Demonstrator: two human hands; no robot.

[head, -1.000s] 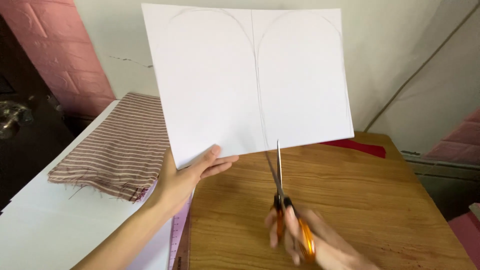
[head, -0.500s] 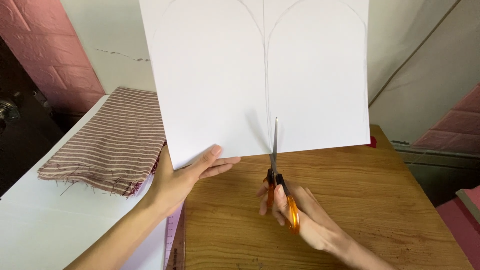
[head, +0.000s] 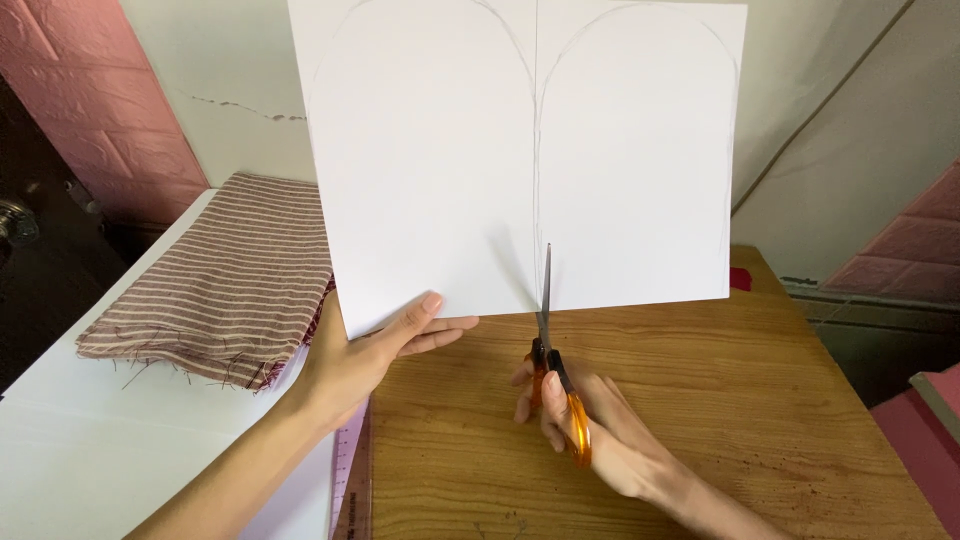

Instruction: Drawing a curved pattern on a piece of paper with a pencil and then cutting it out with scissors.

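Above the wooden desk (head: 700, 420), a light, floppy-looking white sheet of paper (head: 520, 150) stood upright, the left hand (head: 365, 355) pinching its lower corner. The right hand (head: 590, 420) closed around orange-handled scissors (head: 555, 370), whose blades bit its bottom edge.

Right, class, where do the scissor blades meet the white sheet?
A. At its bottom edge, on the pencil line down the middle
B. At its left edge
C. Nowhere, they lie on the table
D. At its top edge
A: the scissors point up into the bottom edge of the sheet, on its middle pencil line.
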